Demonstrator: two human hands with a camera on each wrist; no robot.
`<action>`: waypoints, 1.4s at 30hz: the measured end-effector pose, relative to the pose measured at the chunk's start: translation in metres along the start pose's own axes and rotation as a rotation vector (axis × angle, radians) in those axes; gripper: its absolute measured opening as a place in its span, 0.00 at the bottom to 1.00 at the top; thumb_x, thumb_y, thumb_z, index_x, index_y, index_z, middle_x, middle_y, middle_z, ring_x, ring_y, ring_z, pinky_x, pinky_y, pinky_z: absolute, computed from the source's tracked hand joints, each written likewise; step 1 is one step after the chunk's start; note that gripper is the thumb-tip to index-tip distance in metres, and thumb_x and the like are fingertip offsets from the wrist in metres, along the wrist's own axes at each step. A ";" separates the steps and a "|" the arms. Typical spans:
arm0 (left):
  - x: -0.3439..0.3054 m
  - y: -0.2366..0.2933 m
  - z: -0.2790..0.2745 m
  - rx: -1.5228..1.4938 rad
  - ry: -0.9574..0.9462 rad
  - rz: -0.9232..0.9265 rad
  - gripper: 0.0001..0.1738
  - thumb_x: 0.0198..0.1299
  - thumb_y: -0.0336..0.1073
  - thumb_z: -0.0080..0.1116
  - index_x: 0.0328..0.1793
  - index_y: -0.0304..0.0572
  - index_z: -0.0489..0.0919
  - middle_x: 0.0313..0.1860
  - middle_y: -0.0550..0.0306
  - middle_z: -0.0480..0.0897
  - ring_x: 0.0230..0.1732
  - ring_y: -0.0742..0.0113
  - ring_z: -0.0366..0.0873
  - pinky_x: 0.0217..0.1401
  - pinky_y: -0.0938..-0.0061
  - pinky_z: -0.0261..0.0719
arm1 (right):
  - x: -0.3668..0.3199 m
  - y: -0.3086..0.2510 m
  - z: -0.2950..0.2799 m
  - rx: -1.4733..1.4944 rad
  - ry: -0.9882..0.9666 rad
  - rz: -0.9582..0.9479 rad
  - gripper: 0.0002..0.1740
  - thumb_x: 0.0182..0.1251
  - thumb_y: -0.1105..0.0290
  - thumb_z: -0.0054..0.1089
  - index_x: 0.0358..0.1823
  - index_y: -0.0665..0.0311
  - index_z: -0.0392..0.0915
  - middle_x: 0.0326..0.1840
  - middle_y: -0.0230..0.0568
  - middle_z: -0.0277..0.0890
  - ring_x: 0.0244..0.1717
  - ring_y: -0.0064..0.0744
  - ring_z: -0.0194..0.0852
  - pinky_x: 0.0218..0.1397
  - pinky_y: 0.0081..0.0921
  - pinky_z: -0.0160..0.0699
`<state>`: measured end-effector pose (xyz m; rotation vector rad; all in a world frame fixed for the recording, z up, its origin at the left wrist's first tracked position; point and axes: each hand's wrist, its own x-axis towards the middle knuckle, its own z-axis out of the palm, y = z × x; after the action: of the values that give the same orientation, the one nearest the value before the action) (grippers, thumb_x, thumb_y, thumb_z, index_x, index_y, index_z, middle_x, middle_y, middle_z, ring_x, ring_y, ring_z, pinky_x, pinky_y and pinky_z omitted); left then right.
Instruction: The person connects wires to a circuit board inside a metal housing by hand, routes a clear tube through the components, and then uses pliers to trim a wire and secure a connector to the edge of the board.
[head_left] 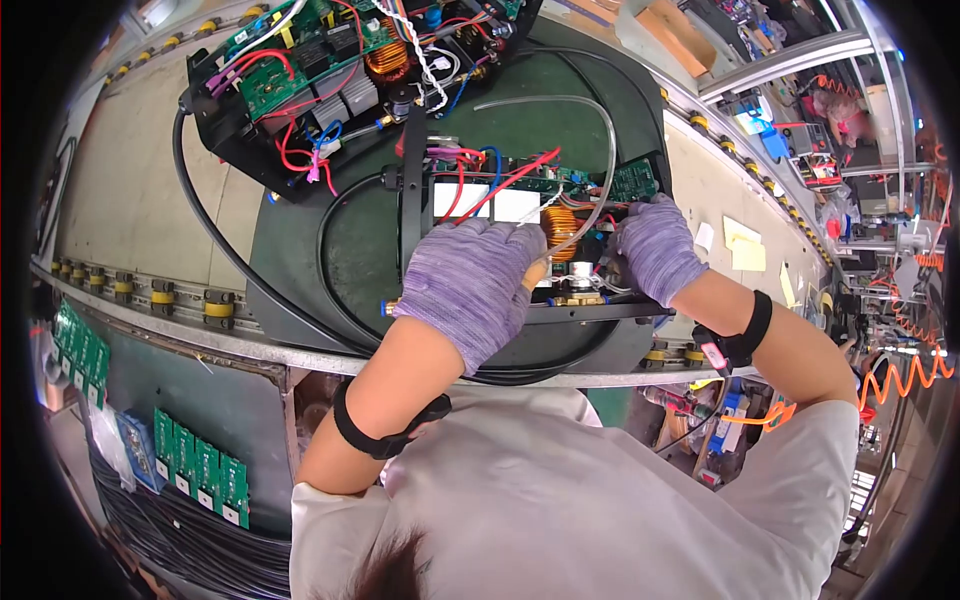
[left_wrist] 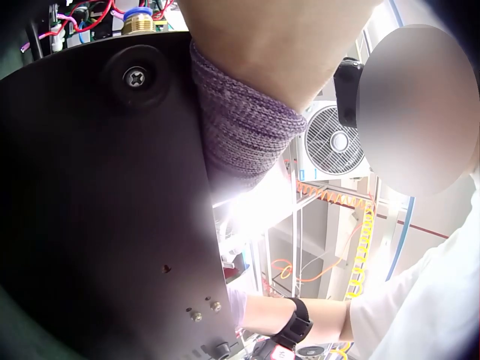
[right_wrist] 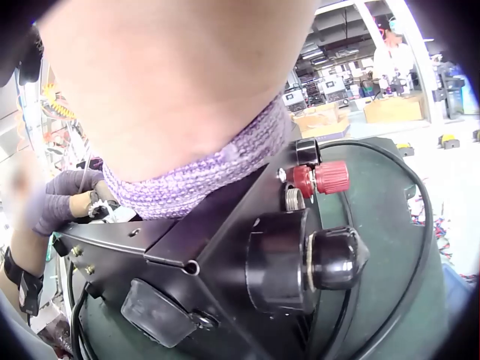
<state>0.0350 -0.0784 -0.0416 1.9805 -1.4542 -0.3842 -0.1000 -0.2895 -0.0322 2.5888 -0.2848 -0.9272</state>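
My left hand (head_left: 475, 285), in a purple knit glove, lies over the near left side of an open black-cased electrical unit, its fingers bent down inside. A clear tube (head_left: 612, 150) arcs above the unit and comes down right at this hand's thumb side, beside a copper coil (head_left: 562, 232). At the unit's right end is my gloved right hand (head_left: 657, 250), fingers reaching over the end wall near a small green circuit board (head_left: 632, 182). Its fingertips are hidden, so I cannot tell what it grips. Red wires (head_left: 500, 185) and white blocks (head_left: 462, 202) show beyond the left hand.
A second open unit (head_left: 340, 90) full of wires and boards stands at the back left. Black cables (head_left: 215, 245) loop over the green mat (head_left: 290, 230). Yellow-and-black rollers (head_left: 218, 308) line the bench edge. Green circuit boards (head_left: 200, 460) lie lower left.
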 end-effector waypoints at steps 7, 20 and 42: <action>-0.002 0.000 0.001 0.007 0.031 0.020 0.10 0.61 0.37 0.58 0.43 0.41 0.81 0.32 0.47 0.82 0.37 0.48 0.80 0.44 0.56 0.76 | 0.002 -0.004 -0.008 -0.016 -0.034 0.012 0.10 0.52 0.59 0.66 0.33 0.54 0.88 0.31 0.39 0.84 0.42 0.38 0.83 0.52 0.37 0.70; -0.002 -0.001 0.002 0.034 0.049 0.053 0.10 0.60 0.37 0.59 0.44 0.41 0.81 0.34 0.48 0.83 0.37 0.47 0.80 0.42 0.56 0.76 | 0.029 0.002 -0.024 -0.059 -0.039 -0.106 0.09 0.51 0.68 0.68 0.35 0.57 0.88 0.34 0.39 0.85 0.39 0.41 0.86 0.36 0.39 0.82; -0.004 0.002 -0.001 0.049 0.075 0.059 0.08 0.60 0.36 0.58 0.43 0.43 0.81 0.32 0.48 0.83 0.36 0.47 0.81 0.41 0.55 0.77 | -0.018 0.035 -0.058 0.444 0.091 -0.015 0.19 0.57 0.55 0.65 0.43 0.60 0.86 0.37 0.42 0.84 0.44 0.41 0.84 0.46 0.36 0.79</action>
<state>0.0324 -0.0750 -0.0404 1.9643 -1.4834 -0.2478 -0.0786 -0.3000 0.0336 3.0283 -0.4947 -0.8221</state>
